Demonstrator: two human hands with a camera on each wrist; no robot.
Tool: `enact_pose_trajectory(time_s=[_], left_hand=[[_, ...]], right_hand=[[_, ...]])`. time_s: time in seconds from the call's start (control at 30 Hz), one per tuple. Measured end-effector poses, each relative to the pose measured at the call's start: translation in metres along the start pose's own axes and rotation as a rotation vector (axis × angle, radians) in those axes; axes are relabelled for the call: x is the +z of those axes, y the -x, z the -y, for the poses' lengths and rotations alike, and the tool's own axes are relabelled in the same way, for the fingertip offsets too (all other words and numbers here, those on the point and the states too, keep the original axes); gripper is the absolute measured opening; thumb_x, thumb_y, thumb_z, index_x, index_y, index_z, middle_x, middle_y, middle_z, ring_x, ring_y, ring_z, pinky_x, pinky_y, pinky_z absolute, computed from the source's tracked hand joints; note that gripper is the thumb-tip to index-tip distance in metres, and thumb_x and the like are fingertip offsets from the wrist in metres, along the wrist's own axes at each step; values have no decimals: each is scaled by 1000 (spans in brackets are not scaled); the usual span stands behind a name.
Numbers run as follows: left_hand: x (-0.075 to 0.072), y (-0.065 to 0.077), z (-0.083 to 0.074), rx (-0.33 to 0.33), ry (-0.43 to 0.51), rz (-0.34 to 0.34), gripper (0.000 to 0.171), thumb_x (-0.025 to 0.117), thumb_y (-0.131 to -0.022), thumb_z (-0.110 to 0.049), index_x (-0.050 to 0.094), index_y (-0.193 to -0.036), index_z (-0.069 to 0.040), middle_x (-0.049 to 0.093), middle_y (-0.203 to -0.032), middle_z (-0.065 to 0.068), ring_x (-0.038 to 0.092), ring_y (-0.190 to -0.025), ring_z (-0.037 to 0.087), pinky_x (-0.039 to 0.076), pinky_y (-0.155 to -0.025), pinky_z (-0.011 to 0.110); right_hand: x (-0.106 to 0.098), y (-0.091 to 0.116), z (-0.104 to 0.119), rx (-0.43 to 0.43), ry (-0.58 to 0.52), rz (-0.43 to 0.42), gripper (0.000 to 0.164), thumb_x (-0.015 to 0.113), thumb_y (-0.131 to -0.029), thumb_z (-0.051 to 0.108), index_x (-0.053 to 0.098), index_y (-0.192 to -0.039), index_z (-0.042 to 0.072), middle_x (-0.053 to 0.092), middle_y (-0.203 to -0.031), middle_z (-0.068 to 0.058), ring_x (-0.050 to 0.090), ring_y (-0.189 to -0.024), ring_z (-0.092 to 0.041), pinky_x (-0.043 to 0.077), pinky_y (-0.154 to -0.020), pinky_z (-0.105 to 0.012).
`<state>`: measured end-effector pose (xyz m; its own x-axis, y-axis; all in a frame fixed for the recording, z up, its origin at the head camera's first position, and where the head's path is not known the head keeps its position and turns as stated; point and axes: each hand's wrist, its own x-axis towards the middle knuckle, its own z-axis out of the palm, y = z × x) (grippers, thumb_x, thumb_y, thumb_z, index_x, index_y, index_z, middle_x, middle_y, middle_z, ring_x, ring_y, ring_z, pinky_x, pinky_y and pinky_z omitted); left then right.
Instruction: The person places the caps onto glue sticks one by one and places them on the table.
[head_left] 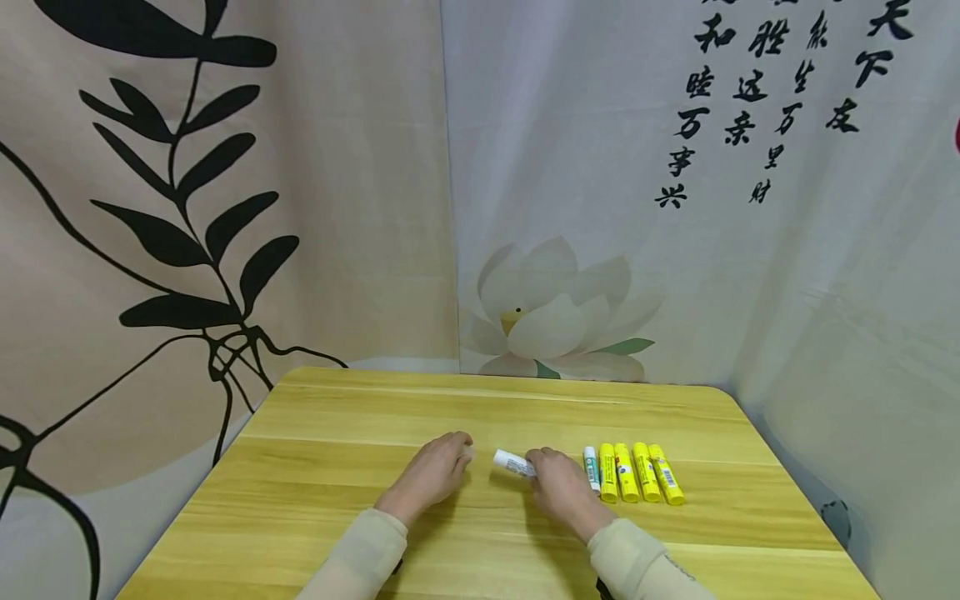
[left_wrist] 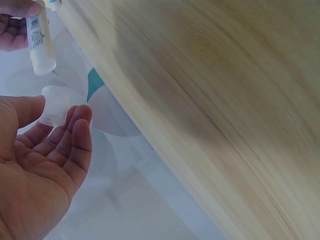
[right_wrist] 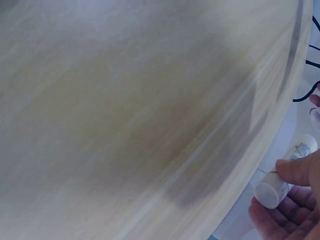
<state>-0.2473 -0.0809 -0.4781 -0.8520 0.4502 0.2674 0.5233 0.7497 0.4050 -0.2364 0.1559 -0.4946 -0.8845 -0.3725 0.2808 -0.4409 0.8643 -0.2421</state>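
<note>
My left hand pinches a small translucent cap between thumb and fingertips, as the left wrist view shows. To its right, my right hand grips a white glue stick with printed text on its side. The glue stick's exposed end points toward the left hand, and a gap separates it from the cap. In the right wrist view, the thumb presses on the glue stick, whose other end faces the camera. Both hands are held above the wooden table.
Right of the right hand, several yellow glue sticks lie side by side in a row. A white tube with a teal label lies at the row's left end. Behind the table's far edge hangs a printed cloth backdrop.
</note>
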Motion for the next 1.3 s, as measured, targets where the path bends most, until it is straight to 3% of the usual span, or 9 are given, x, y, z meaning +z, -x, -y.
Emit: enact_pose_trajectory(time_s=[0.27,0.5,0.9,1.3], left_hand=[[1,-2,-1,4,57,11,24,53,-104,-15,60,-122,0,66,-107,8,63,-92,18,54,-80,37],[1,-5,-2,24,88,6,24,52,-104,-17,60,-121,-1,66,-104,5,58,-82,10,51,-71,31],[2,-8,-4,34,163,56,24,50,-105,-16,59,-122,0,62,-94,0,47,-67,8,44,-62,24],[-1,-10,-9,77,138,77,22,53,-104,-14,61,-118,0,66,-96,3,50,-71,7,46,-64,24]], right_hand=[[-1,0,4,-18,-12,-8,28,78,-78,1,68,-104,5,67,-91,-7,64,-79,-20,56,-70,-38],[-3,-3,9,-33,-19,-14,27,77,-81,3,68,-106,4,68,-93,-6,64,-81,-19,56,-71,-37],[-4,-4,14,-60,-13,-20,28,78,-83,5,67,-109,6,67,-96,-6,64,-84,-17,57,-73,-36],[-5,-3,15,-138,-20,-24,29,76,-86,5,67,-113,3,68,-101,-9,65,-88,-20,57,-74,-36]])
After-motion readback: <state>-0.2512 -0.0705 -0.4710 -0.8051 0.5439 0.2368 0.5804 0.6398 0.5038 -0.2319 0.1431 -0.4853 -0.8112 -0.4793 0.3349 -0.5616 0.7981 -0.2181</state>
